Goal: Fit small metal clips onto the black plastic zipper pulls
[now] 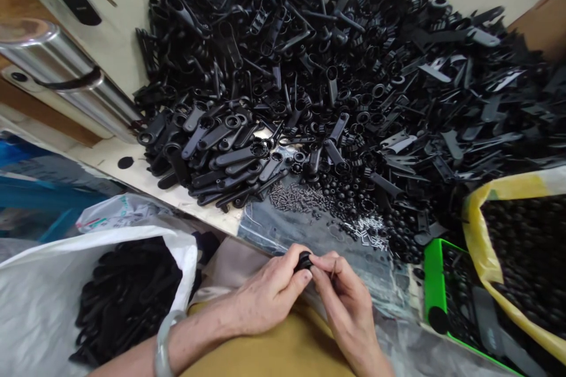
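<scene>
My left hand (269,291) and my right hand (347,300) meet at the near edge of the bench, fingertips together. Both pinch one small black plastic part (303,260) between thumb and fingers. A thin pin-like piece seems to lie in my right fingers, too small to be sure. A pale bangle (163,344) circles my left wrist. Just beyond my hands lie small dark screws (294,195), short silvery pins (367,228) and small black round caps (340,188) on clear plastic sheet.
A huge heap of black plastic lever-shaped parts (336,76) covers the pale bench. A white sack (53,283) of black parts sits at the left. A green crate (435,271) and a yellow bag (475,212) of black pieces stand at the right. A metal tube (57,59) runs at the upper left.
</scene>
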The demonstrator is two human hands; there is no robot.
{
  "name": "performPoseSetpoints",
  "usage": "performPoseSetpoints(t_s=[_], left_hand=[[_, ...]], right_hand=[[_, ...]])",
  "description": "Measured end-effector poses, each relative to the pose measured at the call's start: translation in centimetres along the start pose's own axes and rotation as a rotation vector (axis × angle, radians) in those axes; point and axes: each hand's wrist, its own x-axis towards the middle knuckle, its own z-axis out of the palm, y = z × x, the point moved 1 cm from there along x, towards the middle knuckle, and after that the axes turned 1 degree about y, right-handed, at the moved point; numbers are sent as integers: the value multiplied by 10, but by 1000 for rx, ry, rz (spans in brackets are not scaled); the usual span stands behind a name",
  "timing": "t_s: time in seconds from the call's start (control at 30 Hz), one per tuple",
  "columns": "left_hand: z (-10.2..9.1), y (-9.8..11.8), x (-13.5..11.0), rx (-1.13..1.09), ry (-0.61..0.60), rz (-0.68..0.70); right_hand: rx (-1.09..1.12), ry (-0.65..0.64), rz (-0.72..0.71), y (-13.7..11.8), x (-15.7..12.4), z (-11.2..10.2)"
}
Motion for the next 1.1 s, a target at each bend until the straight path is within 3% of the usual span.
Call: performPoseSetpoints(t_s=[0.2, 0.33, 0.4, 0.5, 0.57, 0.63, 0.73, 0.83, 0.97, 1.1], left_hand=[[3, -5, 5, -66, 14, 11], [1, -6, 8, -117, 38, 70], [-4, -2, 9, -20, 61, 126], [-13, 7, 8, 310, 96, 257], [-17, 12, 6, 535, 141, 285], [-20, 14, 4, 564, 204, 245], [-24, 11, 1, 251, 249, 72], [-26, 11, -2, -125, 154, -86], [-23, 19, -3, -514, -2, -133], [-17, 20, -4, -643, 38, -187]], right_hand=[[79, 42, 165, -2, 2, 5], [138, -37, 290, -6, 14, -1], [211, -99, 336, -9, 22, -6], [389, -161, 397, -13, 31, -10], [430, -125, 408, -15, 36, -8], [391, -89, 379, -17, 40, -5], [281, -126, 309, -18, 49, -2], [138, -152, 165, -20, 58, -3], [88, -166, 38, -23, 67, -4], [143, -216, 41, -21, 66, -5]])
